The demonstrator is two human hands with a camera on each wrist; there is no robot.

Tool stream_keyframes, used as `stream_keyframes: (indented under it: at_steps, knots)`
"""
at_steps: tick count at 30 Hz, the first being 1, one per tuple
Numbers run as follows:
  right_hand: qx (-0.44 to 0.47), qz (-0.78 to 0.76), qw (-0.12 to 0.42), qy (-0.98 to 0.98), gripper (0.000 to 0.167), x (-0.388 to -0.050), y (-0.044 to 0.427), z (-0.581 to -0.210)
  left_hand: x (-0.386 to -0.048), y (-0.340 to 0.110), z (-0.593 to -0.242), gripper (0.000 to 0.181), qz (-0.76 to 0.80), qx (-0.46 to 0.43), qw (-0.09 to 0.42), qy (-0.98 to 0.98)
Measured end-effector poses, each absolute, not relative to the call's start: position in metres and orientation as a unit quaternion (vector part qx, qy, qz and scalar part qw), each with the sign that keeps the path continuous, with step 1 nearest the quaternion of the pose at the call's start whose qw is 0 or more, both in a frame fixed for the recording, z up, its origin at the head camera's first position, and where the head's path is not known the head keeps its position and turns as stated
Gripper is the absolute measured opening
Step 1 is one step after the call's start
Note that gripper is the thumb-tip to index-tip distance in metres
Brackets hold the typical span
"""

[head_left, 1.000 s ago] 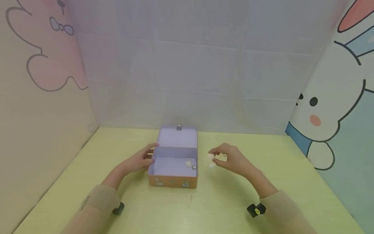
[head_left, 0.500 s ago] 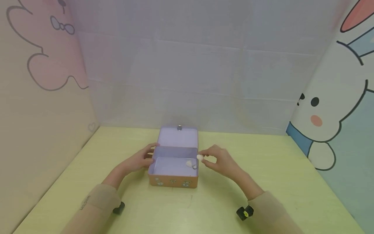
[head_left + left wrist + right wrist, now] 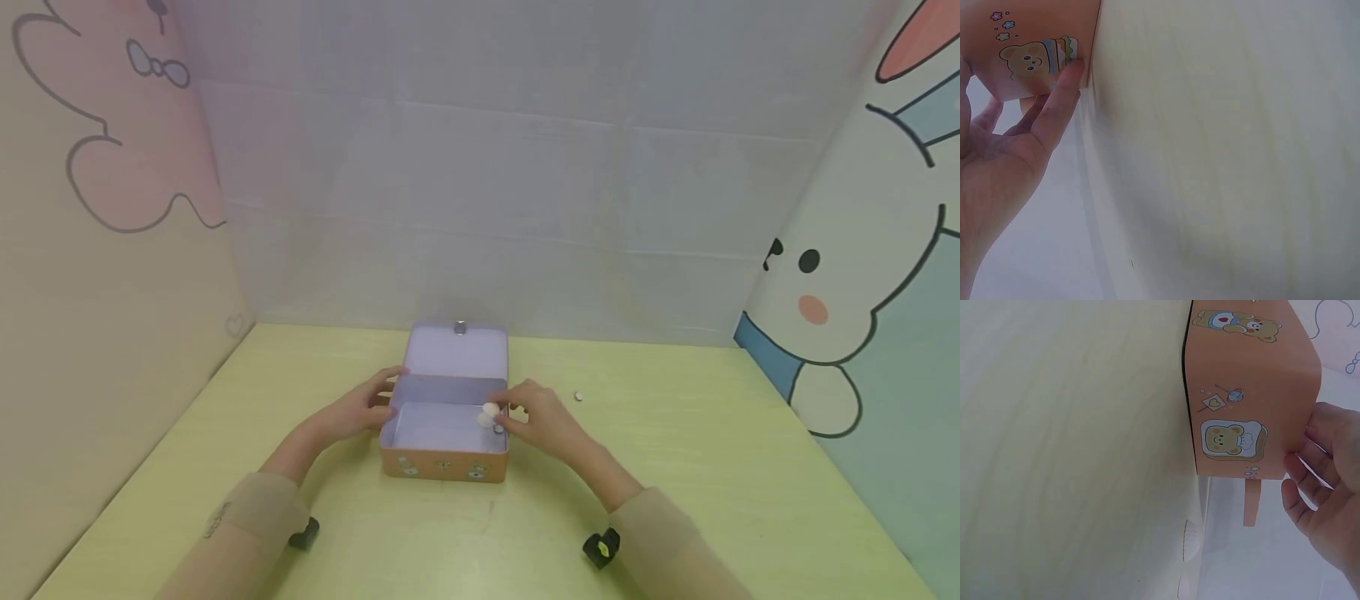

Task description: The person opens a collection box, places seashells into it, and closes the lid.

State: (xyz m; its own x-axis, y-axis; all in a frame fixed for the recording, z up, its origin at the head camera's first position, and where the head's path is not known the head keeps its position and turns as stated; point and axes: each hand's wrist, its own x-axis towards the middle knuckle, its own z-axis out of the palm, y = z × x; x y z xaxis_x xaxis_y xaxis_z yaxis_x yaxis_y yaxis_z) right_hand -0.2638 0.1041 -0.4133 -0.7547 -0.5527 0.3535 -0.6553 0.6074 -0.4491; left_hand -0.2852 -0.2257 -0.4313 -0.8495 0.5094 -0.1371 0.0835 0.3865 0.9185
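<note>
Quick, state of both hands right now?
Left hand: open, touching the left side of the box.
Right hand: closed, pinching a white shell at the box's right end.

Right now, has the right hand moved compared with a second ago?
Yes: in the head view, the right hand has moved left, from right of the open orange box to over its right rim, pinching a white shell.

The pale yellow surface (image 3: 750,467) is marked by faint streaks. An orange box (image 3: 442,465) is carried upright on it, its lid (image 3: 455,353) opened toward the back. A small whitish piece (image 3: 578,396) is seen to the box's right. In the right wrist view, a ridged white shell (image 3: 1192,540) is shown lying near the box.
</note>
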Motion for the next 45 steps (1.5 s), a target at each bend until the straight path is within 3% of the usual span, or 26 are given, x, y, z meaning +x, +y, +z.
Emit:
stream_keyframes:
  at_steps: [19, 45]
  knots:
    - [0.323, 0.301, 0.094, -0.892, 0.025, -0.267, 0.096, -0.414, -0.284, -0.226, -0.431, 0.064, 0.521, 0.192, 0.204, 0.806]
    - [0.322, 0.284, 0.099, -0.898, 0.031, -0.266, 0.135, -0.377, -0.284, -0.225, -0.431, 0.064, 0.517, 0.186, 0.203, 0.810]
